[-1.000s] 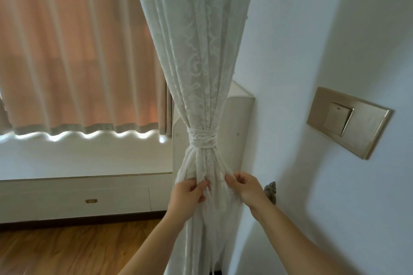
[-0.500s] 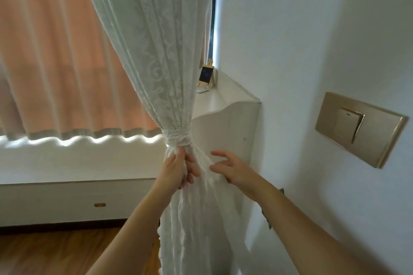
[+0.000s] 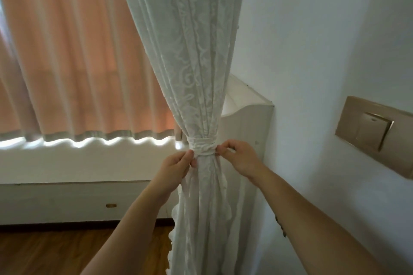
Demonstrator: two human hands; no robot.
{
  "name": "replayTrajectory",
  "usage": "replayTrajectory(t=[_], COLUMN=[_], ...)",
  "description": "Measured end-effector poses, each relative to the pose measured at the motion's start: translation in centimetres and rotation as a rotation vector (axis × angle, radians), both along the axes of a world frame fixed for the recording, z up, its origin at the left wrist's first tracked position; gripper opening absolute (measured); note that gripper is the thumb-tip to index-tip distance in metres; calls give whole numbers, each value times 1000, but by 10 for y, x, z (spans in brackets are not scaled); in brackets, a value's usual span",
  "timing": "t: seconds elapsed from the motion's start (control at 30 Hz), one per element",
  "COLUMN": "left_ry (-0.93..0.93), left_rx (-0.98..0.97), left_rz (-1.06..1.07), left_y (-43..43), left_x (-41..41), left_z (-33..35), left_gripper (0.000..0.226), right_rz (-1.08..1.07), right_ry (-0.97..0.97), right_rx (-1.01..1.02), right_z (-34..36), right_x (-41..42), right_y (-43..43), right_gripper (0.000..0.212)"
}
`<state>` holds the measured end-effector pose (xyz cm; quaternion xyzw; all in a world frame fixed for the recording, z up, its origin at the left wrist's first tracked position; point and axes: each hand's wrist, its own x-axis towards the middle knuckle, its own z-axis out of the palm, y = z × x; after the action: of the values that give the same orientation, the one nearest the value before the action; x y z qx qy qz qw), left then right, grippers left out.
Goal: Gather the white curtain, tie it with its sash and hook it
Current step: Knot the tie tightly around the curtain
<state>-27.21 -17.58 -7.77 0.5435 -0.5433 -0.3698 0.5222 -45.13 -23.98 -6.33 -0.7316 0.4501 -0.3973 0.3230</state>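
Note:
The white lace curtain (image 3: 190, 56) hangs gathered into one bundle, with its white sash (image 3: 202, 146) wound several times around the waist. My left hand (image 3: 176, 168) pinches the curtain at the sash's lower left edge. My right hand (image 3: 238, 157) pinches the sash at its right side, fingers curled. Below the sash the curtain spreads down toward the floor. A dark metal hook (image 3: 281, 227) shows on the wall behind my right forearm, mostly hidden.
A peach curtain (image 3: 73, 51) covers the window on the left, above a white window seat with a drawer (image 3: 67, 203). A white cabinet panel (image 3: 248, 131) stands behind the bundle. A gold wall switch (image 3: 375, 135) sits on the right wall. Wooden floor (image 3: 55, 252) lies below.
Both hands rose from the loose fabric under the sash up to the sash itself, one on each side. The bundle swung back to the right toward the cabinet.

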Motion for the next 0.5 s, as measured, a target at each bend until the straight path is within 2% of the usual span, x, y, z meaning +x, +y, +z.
replayTrajectory(t=[0.1,0.17,0.3,0.37,0.5], left_ry=[-35,-9,-18,-78,-298], left_rx=[-42,-27,23,51,133], left_rz=[48,58,-100,-200,-335], left_y=[-3,-6,-4,0,0], left_x=[-3,-8,-20,-25,-32], left_z=[-4,-6,-9,-16,-33], left_gripper=[38,39,37,39,41], right_rz=[-36,-63,-90,-54,40], right_ry=[108,72,77,97,-2], right_rx=[-45,-44,0,39,227], right_z=[6,3,-6,-11,-28], right_x=[-8,-10,-16,-21,-33], right_y=[-7,-6,1,6,12], right_gripper=[19,20,31,36,34])
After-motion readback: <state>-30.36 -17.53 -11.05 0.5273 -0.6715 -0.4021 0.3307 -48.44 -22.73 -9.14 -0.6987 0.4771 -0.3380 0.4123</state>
